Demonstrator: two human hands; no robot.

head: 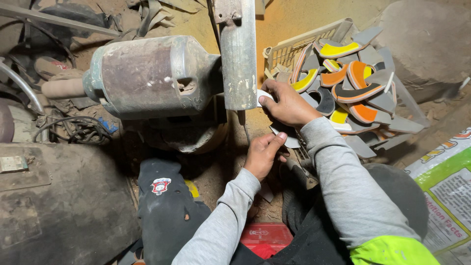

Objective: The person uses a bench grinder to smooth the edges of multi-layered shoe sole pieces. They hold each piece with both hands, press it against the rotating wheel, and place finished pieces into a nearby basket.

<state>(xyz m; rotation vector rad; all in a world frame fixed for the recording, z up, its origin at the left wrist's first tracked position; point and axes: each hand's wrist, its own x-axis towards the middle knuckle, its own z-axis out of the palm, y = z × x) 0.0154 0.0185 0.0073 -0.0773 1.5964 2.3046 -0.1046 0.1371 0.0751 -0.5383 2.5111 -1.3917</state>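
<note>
A person sits low on a dusty floor (289,19), seen from above, arms in grey sleeves reaching forward toward a worn metal machine (152,73). The machine has a barrel-shaped motor body lying on its side and an upright metal guard (238,54) at its right end.

The right hand (288,104) is closed on a curved pale piece (265,95), thumb on top, pressing it against the lower edge of the guard. The left hand (263,154) sits just below and nearer the body, fingers curled and thumb raised, pinching the lower end of the same curved strip, which shows grey beside it.

Just to the right of the hands stands a cream plastic crate (294,49), tilted, heaped with curved cut-outs (351,81) in grey, orange and yellow, shaped like crescents and horseshoes. Some spill toward the person's right arm.

To the left, a large dark dusty block (59,206) fills the lower corner, with cables (73,130) above it. A red box (265,238) lies between the person's knees. A printed green and white sack (449,191) lies at the right edge.
</note>
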